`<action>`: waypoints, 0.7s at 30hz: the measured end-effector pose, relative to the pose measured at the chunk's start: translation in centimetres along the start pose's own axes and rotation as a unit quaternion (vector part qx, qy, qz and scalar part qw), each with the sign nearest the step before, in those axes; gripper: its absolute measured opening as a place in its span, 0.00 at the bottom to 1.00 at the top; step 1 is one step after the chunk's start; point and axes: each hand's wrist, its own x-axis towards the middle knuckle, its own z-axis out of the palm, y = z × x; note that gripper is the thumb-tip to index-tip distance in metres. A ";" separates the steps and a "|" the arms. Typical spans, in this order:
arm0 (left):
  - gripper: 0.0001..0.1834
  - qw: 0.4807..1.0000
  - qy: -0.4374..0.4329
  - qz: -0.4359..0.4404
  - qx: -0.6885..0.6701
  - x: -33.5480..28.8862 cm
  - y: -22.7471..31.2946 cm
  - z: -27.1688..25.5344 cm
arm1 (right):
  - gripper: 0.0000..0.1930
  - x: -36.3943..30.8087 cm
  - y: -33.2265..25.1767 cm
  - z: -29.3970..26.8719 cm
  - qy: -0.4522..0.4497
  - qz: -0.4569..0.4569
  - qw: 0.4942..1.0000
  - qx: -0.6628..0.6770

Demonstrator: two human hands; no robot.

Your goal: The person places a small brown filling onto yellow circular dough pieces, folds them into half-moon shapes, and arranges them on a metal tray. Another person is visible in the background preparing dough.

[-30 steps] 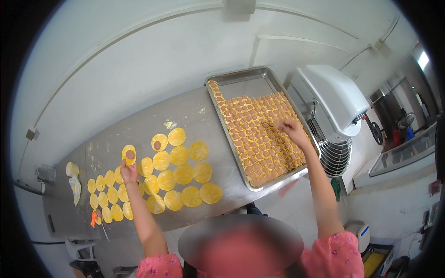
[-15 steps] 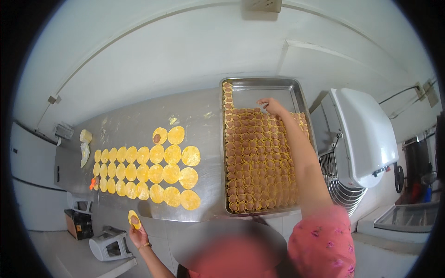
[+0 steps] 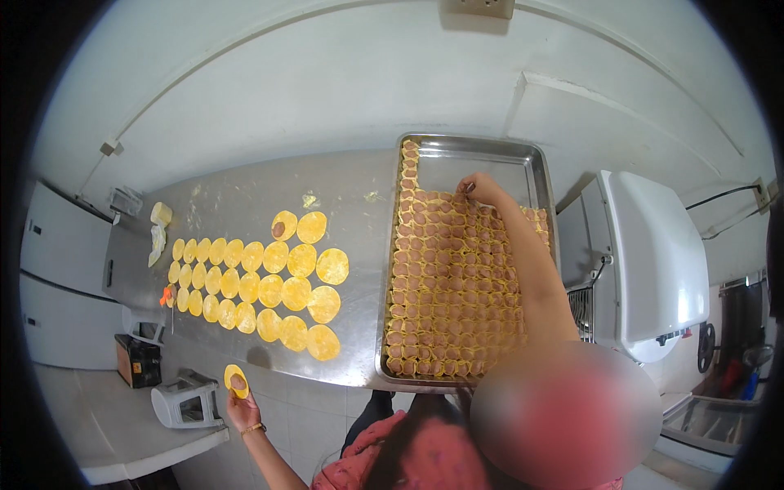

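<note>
My left hand [image 3: 244, 414], off the table's front edge, grips a round yellow dough wrapper [image 3: 229, 377] with a lump of brownish filling [image 3: 238, 381] on it. Over the far part of a large metal tray [image 3: 542, 163] is my right hand [image 3: 483, 189], fingers pinched at the edge of the packed pieces. What it holds, perhaps a small tool, is too small to make out. Tight rows of filled yellow dumplings [image 3: 441, 286] occupy most of the tray. Left of it, flat yellow wrappers [image 3: 324, 304] lie in rows on the steel table [image 3: 369, 245]; one far wrapper [image 3: 283, 225] bears filling.
A white machine [image 3: 657, 261] stands right of the tray. At the table's left end lie a pale yellow block [image 3: 161, 215], crumpled white wrapping [image 3: 157, 245] and a small orange item [image 3: 167, 296]. A grey plastic stool [image 3: 186, 400] and a dark box [image 3: 139, 361] are at lower left.
The whole view has shifted and tilted a little. My right hand remains at the far edge of the dumplings, and my left hand still holds the filled wrapper.
</note>
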 end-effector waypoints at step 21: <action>0.18 0.998 -0.040 -0.034 0.018 0.9 -2.1 3.4 | 0.19 0.0 0.0 0.9 0.024 -0.058 0.994 -0.089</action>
